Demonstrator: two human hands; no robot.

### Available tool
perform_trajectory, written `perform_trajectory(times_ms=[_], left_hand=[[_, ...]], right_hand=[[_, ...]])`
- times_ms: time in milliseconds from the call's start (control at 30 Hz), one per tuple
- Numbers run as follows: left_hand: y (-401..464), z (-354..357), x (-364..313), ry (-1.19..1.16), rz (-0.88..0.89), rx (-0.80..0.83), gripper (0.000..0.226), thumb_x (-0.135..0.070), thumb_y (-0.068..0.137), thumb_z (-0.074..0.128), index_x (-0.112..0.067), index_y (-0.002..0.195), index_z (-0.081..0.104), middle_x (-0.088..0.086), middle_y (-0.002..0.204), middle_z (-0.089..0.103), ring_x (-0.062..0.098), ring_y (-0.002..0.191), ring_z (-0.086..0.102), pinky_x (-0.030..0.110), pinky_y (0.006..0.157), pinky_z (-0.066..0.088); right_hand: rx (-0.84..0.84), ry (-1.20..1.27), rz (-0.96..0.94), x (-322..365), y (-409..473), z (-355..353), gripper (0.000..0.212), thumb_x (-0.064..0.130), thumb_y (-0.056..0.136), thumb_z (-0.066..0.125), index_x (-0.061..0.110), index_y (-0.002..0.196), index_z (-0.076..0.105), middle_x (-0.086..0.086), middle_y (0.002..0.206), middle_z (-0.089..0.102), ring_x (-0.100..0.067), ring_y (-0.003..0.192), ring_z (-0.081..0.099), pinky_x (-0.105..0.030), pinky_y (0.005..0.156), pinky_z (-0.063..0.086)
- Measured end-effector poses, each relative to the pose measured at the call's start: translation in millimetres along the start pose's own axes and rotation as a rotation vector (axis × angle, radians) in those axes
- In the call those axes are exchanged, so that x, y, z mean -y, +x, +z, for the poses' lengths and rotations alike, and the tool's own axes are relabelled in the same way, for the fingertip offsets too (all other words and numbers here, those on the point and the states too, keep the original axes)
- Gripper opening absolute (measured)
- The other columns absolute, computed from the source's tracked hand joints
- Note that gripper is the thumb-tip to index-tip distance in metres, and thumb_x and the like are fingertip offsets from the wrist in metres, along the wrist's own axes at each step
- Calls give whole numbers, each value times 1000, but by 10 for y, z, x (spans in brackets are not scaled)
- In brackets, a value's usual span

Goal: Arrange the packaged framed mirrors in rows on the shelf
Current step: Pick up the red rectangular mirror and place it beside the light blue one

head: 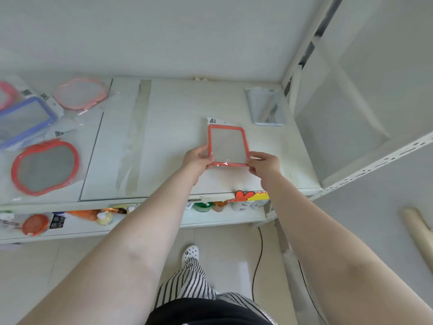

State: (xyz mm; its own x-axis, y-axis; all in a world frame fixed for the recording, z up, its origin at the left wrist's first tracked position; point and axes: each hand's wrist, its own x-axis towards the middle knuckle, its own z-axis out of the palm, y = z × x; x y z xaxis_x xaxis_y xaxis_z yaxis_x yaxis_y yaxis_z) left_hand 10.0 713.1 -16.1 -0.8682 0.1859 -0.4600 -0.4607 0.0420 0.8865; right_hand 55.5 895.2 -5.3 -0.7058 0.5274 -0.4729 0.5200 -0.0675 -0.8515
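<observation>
Both hands, left (197, 158) and right (264, 164), hold in a closed grip the orange mirror (227, 145) low over the shelf (175, 141), with one mirror (268, 106) placed behind and four (45, 167) unsorted at left.

Single head-worn wide-angle view, looking steeply down, close over the white shelf (178, 127), floor below

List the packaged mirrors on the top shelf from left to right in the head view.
Pink-framed mirror at the left edge, red apple-shaped mirror, pale pink apple-shaped mirror, orange rectangular mirror held by both hands, light blue mirror.
</observation>
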Motion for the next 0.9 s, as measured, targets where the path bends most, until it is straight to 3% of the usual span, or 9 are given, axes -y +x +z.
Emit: perform_trajectory(times_ms=[100, 200, 333, 433, 567, 667, 767, 833, 900], left_hand=[[150, 48, 59, 172, 73, -61, 48, 4, 87, 60, -10, 132, 55, 16, 103, 64, 19, 91, 58, 30, 89, 52], [206, 95, 124, 380, 177, -55, 56, -7, 74, 76, -19, 127, 60, 5, 91, 63, 16, 79, 54, 21, 72, 45], [460, 165, 264, 552, 296, -143, 66, -16, 63, 84, -23, 125, 60, 18, 98, 63, 17, 73, 54, 24, 73, 47], [607, 221, 210, 551, 343, -228, 59, -15, 66, 83, -20, 121, 63, 12, 97, 56, 21, 79, 56, 23, 77, 47], [860, 238, 86, 496, 385, -259, 55, -12, 69, 82, -16, 120, 64, 5, 94, 51, 19, 79, 54, 18, 71, 41], [1062, 257, 2, 479, 409, -265, 48, -10, 70, 81, -12, 115, 67, 6, 93, 56, 20, 79, 55, 26, 75, 47], [1263, 270, -66, 483, 442, -259, 41, -9, 70, 80, -8, 109, 70, 6, 85, 60, 19, 75, 53, 19, 64, 44], [1364, 272, -110, 490, 460, -243, 39, -8, 71, 80, -8, 109, 70, 6, 83, 60, 19, 73, 52, 16, 61, 42], [1446, 279, -148, 499, 469, -240, 39, -9, 71, 80, -8, 109, 70, 6, 82, 60, 19, 73, 53, 25, 67, 46]], right_hand=[[49, -104, -18, -32, 136, 31, 34, -2, 79, 69, 6, 111, 69, 1, 75, 62, -23, 75, 56, -38, 82, 55], [96, -264, -122, -41, 218, 33, 37, 7, 79, 71, 22, 112, 65, 3, 84, 63, -18, 77, 55, -24, 60, 47], [94, -348, -246, -65, 441, 65, 43, 8, 77, 71, 16, 118, 66, -2, 93, 64, -18, 82, 57, -23, 66, 44], [99, -355, -313, -4, 630, 126, 42, 5, 76, 73, 13, 117, 65, -2, 93, 62, -17, 83, 55, -23, 74, 43], [98, -352, -379, 97, 916, 218, 39, 9, 73, 77, 14, 111, 67, 3, 85, 57, -16, 79, 52, -19, 68, 43], [74, -378, -438, 145, 1132, 273, 31, 12, 72, 78, 13, 101, 68, 4, 76, 52, -15, 75, 49, -22, 70, 42], [39, -407, -475, 199, 1321, 314, 27, 16, 71, 80, 16, 96, 68, 8, 66, 51, -13, 71, 50, -24, 66, 43], [-4, -465, -526, 228, 1433, 341, 26, 21, 70, 80, 11, 91, 69, 2, 69, 56, -16, 71, 50, -25, 62, 42], [-47, -524, -553, 256, 1519, 365, 29, 26, 71, 78, 12, 94, 70, -3, 85, 64, -20, 85, 55, -29, 70, 50]])
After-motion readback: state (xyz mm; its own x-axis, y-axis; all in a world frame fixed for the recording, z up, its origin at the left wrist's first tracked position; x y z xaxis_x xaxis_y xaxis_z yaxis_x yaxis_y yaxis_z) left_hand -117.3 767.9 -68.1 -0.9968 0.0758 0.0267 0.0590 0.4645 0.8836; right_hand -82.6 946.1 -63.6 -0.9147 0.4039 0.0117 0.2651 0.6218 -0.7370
